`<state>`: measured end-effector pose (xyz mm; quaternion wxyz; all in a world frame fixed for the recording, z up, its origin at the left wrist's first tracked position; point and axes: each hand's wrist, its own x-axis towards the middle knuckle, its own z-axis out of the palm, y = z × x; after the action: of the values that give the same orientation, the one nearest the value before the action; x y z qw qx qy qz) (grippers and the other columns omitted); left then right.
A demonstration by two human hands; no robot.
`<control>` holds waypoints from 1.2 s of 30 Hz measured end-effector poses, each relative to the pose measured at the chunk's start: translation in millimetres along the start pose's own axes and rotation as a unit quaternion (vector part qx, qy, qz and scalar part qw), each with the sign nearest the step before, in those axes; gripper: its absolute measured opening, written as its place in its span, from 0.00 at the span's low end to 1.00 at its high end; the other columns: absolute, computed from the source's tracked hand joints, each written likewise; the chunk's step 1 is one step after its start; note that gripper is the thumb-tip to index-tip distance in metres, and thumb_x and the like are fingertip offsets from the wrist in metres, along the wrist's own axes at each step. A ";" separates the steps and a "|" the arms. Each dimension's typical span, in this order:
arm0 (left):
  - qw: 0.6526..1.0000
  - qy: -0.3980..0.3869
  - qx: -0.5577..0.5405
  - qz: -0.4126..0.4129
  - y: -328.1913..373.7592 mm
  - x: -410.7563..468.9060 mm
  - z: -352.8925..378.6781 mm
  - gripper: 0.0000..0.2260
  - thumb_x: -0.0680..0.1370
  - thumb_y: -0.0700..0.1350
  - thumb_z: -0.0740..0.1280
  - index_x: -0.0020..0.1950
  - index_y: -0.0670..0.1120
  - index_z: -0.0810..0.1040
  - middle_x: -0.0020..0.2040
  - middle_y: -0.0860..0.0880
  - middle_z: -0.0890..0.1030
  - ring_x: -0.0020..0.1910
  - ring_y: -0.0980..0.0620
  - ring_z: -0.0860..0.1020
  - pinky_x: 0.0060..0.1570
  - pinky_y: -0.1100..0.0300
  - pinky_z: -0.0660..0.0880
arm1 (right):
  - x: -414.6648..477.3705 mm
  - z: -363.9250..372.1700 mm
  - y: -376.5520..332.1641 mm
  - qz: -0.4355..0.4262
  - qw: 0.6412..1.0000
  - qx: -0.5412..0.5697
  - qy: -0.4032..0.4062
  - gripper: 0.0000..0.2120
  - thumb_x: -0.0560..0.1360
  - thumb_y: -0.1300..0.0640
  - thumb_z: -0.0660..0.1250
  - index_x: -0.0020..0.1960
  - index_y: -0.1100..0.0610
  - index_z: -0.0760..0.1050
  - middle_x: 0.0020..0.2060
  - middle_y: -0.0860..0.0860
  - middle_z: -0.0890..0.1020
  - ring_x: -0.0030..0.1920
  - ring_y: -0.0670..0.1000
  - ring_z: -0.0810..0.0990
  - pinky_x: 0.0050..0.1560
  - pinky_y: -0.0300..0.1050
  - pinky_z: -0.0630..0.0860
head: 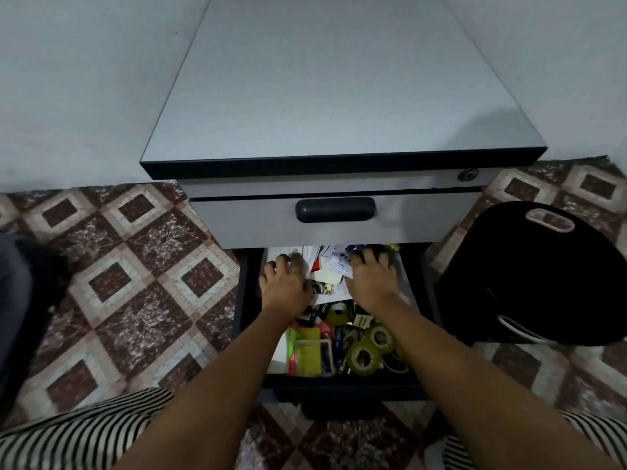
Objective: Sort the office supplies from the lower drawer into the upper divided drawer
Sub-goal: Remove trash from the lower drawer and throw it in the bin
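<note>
Left grip [286,286] and right grip [371,283] both reach into the open lower drawer [245,300], each set on the heap of loose papers [330,270] at its far end. The left grip's fingers bend down onto a white sheet; the right grip's fingers spread forward with their tips in shadow. I cannot tell whether either one holds a paper or only rests on it. Between the two grips lie more slips and cards. Nearer the person than both grips, between the forearms, sit the other supplies: rolls of clear tape [364,356] below the right grip, a yellow-green plastic box [307,354] below the left one, and small dark items between them. Just beyond the fingertips hangs the grey front of the upper drawer [441,218], closed, with its dark handle [336,209] and a keyhole [468,174] further up to the right. Above that spreads the cabinet's pale counter [339,96], against a plain light wall [68,79]. The floor [135,283] is tiled in brown and cream diamonds. Right of the right grip stands a black bag [543,283] on the floor.
</note>
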<state>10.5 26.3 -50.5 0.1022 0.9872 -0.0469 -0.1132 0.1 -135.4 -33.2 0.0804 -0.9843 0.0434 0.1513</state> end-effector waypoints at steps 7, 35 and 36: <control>0.995 -0.049 -0.078 -0.031 -2.0 -12.9 10.2 0.28 0.78 0.54 0.61 0.75 0.54 0.54 0.77 0.42 0.43 0.75 0.36 0.39 0.70 0.36 0.47 | -20.1 10.7 6.4 -0.019 1.000 -0.008 0.022 0.26 0.77 0.58 0.60 0.74 0.51 0.59 0.71 0.54 0.63 0.69 0.60 0.60 0.67 0.56 0.61; 0.932 -0.076 -0.293 -0.199 -11.4 -12.0 2.0 0.35 0.75 0.61 0.65 0.74 0.43 0.58 0.71 0.36 0.58 0.70 0.35 0.58 0.68 0.44 0.62 | -27.8 7.4 -3.8 0.062 0.990 0.119 -0.046 0.43 0.72 0.37 0.65 0.77 0.53 0.49 0.76 0.52 0.50 0.76 0.58 0.47 0.71 0.62 0.49; 0.925 -0.073 -0.320 -0.192 -11.2 -12.2 3.7 0.35 0.75 0.60 0.64 0.74 0.43 0.57 0.71 0.36 0.59 0.70 0.35 0.60 0.68 0.43 0.63 | -26.9 6.1 -4.2 0.057 0.991 0.111 -0.046 0.43 0.72 0.37 0.65 0.77 0.54 0.50 0.76 0.52 0.52 0.75 0.58 0.49 0.71 0.60 0.51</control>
<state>-1.5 37.9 -53.8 0.3853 0.8810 0.1745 -0.2119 -26.8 -128.6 -30.2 0.1819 -0.9573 0.1122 0.1949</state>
